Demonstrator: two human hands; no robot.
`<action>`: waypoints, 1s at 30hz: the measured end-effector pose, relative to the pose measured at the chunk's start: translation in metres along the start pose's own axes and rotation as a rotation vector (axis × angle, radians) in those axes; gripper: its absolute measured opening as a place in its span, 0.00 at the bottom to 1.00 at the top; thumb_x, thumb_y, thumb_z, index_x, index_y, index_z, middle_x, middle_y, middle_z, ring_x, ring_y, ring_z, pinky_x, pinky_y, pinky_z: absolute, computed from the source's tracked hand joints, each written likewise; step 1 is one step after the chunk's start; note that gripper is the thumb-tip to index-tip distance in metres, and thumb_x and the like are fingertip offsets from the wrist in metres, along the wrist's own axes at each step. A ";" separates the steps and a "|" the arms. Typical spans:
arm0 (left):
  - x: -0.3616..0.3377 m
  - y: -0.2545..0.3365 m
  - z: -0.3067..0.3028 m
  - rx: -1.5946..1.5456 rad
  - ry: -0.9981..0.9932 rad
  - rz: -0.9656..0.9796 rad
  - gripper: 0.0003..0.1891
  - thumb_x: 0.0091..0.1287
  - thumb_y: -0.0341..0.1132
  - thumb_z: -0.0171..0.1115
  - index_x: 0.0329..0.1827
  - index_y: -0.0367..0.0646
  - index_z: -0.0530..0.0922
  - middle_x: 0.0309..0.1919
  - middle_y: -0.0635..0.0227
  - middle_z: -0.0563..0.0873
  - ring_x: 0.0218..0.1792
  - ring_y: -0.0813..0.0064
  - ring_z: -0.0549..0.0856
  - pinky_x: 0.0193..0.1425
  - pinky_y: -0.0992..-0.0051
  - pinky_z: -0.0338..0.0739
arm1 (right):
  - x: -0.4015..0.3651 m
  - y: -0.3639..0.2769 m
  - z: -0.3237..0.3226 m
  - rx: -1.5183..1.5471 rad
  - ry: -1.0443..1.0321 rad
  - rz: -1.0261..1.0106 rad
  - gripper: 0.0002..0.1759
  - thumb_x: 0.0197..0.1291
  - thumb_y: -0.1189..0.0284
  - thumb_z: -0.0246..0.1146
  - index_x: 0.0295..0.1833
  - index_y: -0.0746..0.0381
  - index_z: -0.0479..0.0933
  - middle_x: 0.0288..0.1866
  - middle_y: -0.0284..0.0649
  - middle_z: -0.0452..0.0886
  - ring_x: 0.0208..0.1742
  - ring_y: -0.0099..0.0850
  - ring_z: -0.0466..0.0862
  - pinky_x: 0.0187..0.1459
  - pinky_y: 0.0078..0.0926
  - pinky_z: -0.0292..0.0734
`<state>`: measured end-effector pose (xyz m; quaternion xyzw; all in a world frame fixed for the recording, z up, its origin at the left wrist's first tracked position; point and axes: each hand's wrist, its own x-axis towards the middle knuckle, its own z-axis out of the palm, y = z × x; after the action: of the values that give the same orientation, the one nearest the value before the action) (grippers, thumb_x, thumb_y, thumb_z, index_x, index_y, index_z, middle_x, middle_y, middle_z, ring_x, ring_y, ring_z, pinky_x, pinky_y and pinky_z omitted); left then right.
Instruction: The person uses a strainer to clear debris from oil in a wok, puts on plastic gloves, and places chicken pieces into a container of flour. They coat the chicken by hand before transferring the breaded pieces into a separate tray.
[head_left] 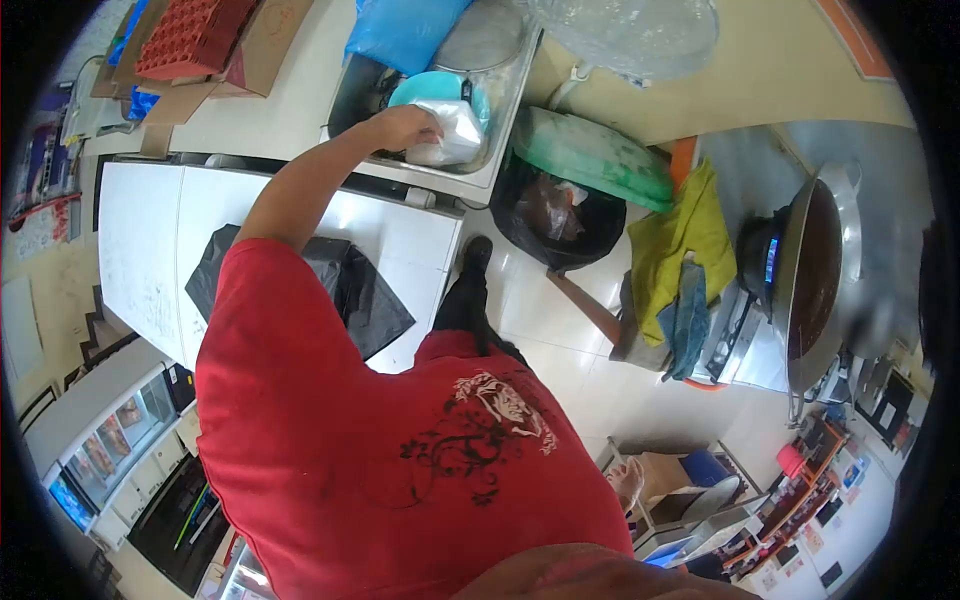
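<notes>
My left arm reaches out over the sink at the top. My left hand is closed, with its fingers curled over the edge of a shiny white plastic packet. The packet lies in front of a turquoise basin, overlapping it in this view. Behind them are a blue plastic bag and a round grey metal lid. Low at the right, beside my red shirt, my right hand shows only in part, apparently in a clear plastic glove; its fingers are too small and blurred to read.
A bin with a black liner and tilted green lid stands right of the sink. A large wok sits on the stove at the right, near hanging cloths. A black plastic bag lies on the white surface.
</notes>
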<state>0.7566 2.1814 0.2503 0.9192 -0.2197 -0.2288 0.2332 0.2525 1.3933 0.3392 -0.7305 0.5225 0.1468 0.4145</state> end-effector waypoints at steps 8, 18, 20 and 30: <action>0.010 0.016 -0.018 -0.008 -0.101 -0.090 0.12 0.72 0.39 0.60 0.51 0.43 0.83 0.46 0.57 0.87 0.53 0.54 0.85 0.59 0.59 0.77 | -0.040 0.023 -0.007 0.275 0.119 0.266 0.20 0.72 0.63 0.59 0.64 0.59 0.73 0.43 0.40 0.79 0.35 0.34 0.81 0.29 0.31 0.76; 0.043 0.047 0.013 0.316 -0.049 0.039 0.16 0.65 0.32 0.63 0.55 0.41 0.79 0.51 0.50 0.84 0.54 0.49 0.84 0.60 0.55 0.78 | -0.032 0.040 0.015 0.338 0.070 0.212 0.24 0.72 0.58 0.57 0.68 0.56 0.72 0.47 0.42 0.81 0.40 0.39 0.82 0.34 0.37 0.74; 0.047 0.035 0.000 0.303 -0.027 0.039 0.12 0.67 0.30 0.58 0.52 0.39 0.81 0.45 0.46 0.86 0.48 0.46 0.86 0.56 0.53 0.79 | -0.036 0.026 0.022 0.299 0.095 0.213 0.24 0.72 0.57 0.57 0.68 0.55 0.72 0.48 0.42 0.81 0.42 0.40 0.82 0.35 0.38 0.74; 0.030 0.027 -0.063 0.015 0.239 -0.092 0.10 0.69 0.35 0.61 0.38 0.35 0.82 0.33 0.47 0.85 0.37 0.50 0.84 0.44 0.56 0.76 | -0.024 0.094 0.031 0.168 0.021 0.154 0.23 0.71 0.57 0.56 0.68 0.52 0.70 0.48 0.41 0.79 0.42 0.39 0.82 0.32 0.38 0.72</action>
<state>0.8053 2.1655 0.3042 0.9508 -0.1496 -0.1267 0.2401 0.1661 1.4215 0.2932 -0.6524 0.5919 0.1260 0.4562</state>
